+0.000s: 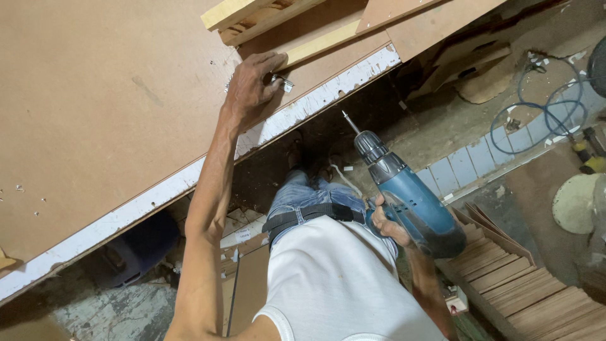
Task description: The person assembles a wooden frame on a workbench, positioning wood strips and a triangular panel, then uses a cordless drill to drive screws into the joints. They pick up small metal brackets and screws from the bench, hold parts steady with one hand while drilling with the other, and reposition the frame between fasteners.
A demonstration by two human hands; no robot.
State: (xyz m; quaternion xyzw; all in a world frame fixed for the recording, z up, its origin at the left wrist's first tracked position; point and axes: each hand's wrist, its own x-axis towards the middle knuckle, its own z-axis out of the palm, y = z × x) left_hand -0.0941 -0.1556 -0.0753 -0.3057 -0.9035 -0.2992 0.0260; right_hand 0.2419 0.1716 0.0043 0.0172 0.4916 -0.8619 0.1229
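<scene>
The left hand (pixel 249 82) lies palm down on the brown board (pixel 107 113) that forms the worktop, close to the board's white chipped edge (pixel 297 113). Its fingers (pixel 268 63) are spread and pressed flat; the grip is closed on nothing. A small metal bracket (pixel 283 83) sits on the board at 3 o'clock from the hand, touching or just beside the fingertips; which of the two cannot be told.

The right hand (pixel 388 224) is wrapped tight around the handle of a blue cordless drill (pixel 410 202). The drill is off the worktop, at 5 o'clock from the left hand and held beside the person's hip. Its grey chuck (pixel 369 146) and screwdriver bit (pixel 350 122) point toward 11 o'clock, up at the board's edge, with a clear gap between the bit tip and the edge.

Pale wood strips (pixel 252 16) lie on the board at 12 o'clock from the left hand. A stack of thin wood sheets (pixel 517 278) stands at 4 o'clock from the drill. A coiled blue hose (pixel 543 107) lies on the floor at 2 o'clock.
</scene>
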